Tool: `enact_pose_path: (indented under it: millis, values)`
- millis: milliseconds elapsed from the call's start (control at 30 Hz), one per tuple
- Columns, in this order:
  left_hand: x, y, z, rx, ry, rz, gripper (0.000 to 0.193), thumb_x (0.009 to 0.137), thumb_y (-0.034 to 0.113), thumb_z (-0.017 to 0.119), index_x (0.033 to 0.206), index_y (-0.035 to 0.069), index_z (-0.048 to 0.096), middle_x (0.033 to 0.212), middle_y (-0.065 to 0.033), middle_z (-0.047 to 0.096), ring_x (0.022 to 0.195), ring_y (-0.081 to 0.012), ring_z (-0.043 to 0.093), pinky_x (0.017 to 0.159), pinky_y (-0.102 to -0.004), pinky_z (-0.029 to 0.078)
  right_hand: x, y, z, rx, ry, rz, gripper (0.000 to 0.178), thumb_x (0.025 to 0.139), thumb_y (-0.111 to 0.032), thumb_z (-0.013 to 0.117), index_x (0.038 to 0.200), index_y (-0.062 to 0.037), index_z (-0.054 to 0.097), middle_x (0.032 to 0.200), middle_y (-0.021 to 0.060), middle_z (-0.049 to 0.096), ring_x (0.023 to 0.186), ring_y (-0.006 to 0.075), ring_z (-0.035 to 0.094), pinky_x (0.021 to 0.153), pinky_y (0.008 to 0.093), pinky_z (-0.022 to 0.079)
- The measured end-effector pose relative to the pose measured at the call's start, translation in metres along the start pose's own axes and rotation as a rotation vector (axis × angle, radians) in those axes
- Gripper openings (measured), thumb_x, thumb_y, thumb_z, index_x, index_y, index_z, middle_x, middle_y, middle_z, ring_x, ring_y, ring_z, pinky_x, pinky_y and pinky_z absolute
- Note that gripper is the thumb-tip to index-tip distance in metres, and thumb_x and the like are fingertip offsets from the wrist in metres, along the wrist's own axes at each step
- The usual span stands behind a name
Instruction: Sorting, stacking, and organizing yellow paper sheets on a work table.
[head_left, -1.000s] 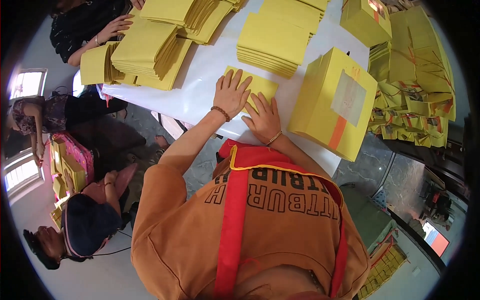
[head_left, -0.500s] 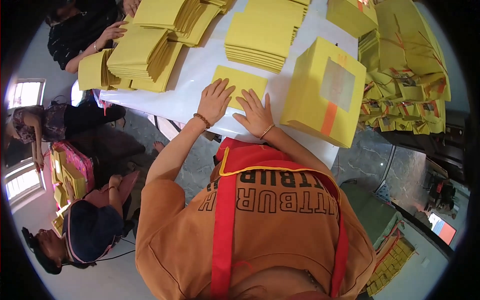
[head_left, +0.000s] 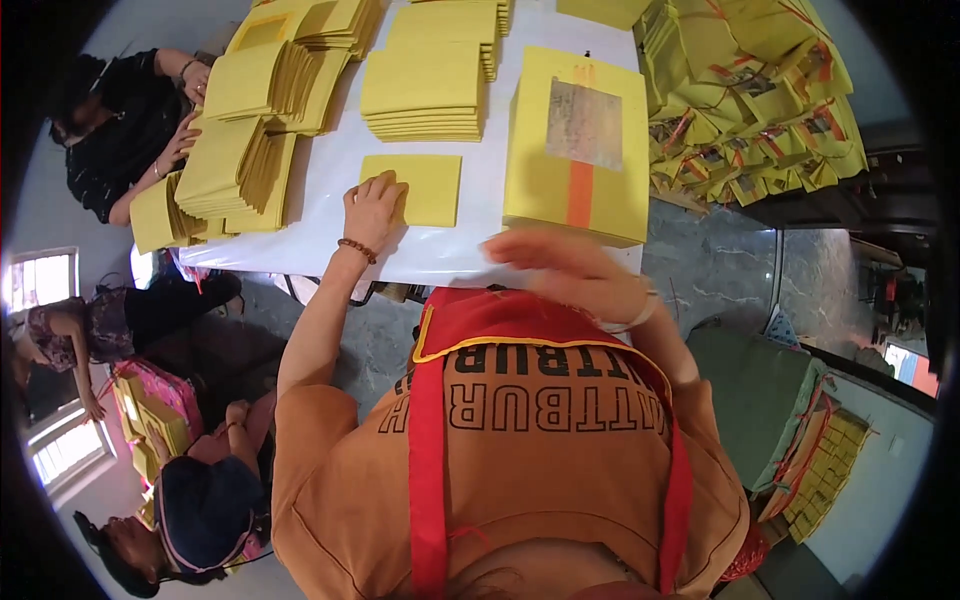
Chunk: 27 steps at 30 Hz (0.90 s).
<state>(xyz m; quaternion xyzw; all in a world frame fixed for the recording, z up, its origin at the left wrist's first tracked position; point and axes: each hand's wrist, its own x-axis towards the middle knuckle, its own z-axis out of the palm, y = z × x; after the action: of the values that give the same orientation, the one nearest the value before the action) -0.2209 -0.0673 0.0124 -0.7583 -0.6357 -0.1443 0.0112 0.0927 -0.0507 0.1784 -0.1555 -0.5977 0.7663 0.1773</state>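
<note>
A flat yellow paper packet lies on the white-covered table in front of me. My left hand, with a beaded bracelet at the wrist, has its fingers bent over the packet's left edge; the thumb is hard to see. My right hand is raised near the table's front edge, smeared by motion, its fingers stretched out to the left and nothing visible in them. Just beyond the packet stands a neat stack of folded yellow packets. A big yellow block with a grey label and orange strip stands to the right.
More stacks of yellow packets cover the table's left side, where a person in black has both hands. Yellow bundles are piled at the far right. Another person handles yellow packets at the lower left. A green-covered box stands at the right.
My right hand has lifted off the packet and moved right and back toward me. My left hand has shifted to the packet's left edge, its fingers more bent. The view has turned somewhat right.
</note>
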Motion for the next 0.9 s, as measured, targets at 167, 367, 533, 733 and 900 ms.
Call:
enact_pose_path:
  millis: [167,367,533,733,900]
  values:
    - [0.04,0.05,-0.024,-0.863,-0.06,-0.249,0.034,0.091,0.028,0.044,0.118,0.008,0.052,0.124,-0.009,0.05,0.113,-0.0249,0.046,0.099,-0.0387,0.028,-0.057,-0.002,-0.088,-0.086,0.573,-0.512,0.053,0.092,-0.039,0.039,0.131,-0.0024,0.036,0.123,0.0132,0.049,0.115,0.0224,0.046,0.096,0.0367,0.035]
    - [0.083,0.127,0.026,-1.468,0.005,-0.498,0.061,0.094,0.051,0.021,0.137,0.008,0.031,0.132,-0.0088,0.043,0.123,-0.0192,0.038,0.1,-0.0315,0.032,-0.031,0.085,-0.142,0.188,1.04,-0.293,0.059,0.095,-0.045,0.022,0.14,-0.0075,0.018,0.141,0.0106,0.027,0.127,0.0215,0.031,0.102,0.0351,0.028]
    - [0.075,0.14,0.065,-1.958,-0.236,-0.567,0.077,0.089,0.062,0.016,0.142,0.007,0.009,0.147,-0.0089,0.012,0.135,-0.0194,0.012,0.108,-0.0318,0.014,-0.034,0.161,-0.154,0.597,0.892,-0.209,0.056,0.094,-0.049,0.026,0.134,-0.0101,0.033,0.126,0.005,0.045,0.111,0.0162,0.047,0.091,0.0289,0.04]
    - [0.075,0.159,0.048,-2.031,-0.219,-0.586,0.071,0.09,0.06,0.018,0.143,0.013,0.011,0.146,-0.0057,0.017,0.133,-0.0179,0.018,0.107,-0.0305,0.017,-0.04,0.193,-0.159,0.434,0.763,-0.247,0.04,0.093,-0.035,0.038,0.123,-0.0091,0.046,0.112,0.0029,0.055,0.099,0.0156,0.055,0.081,0.0293,0.048]
    - [0.073,0.167,0.054,-1.89,-0.085,-0.638,0.066,0.093,0.055,0.018,0.142,0.012,0.013,0.145,-0.0049,0.019,0.132,-0.0175,0.021,0.107,-0.0299,0.019,-0.033,0.159,-0.134,0.51,0.967,-0.079,0.036,0.092,-0.02,0.044,0.126,-0.0074,0.043,0.121,0.0055,0.05,0.107,0.0171,0.051,0.088,0.0301,0.045]
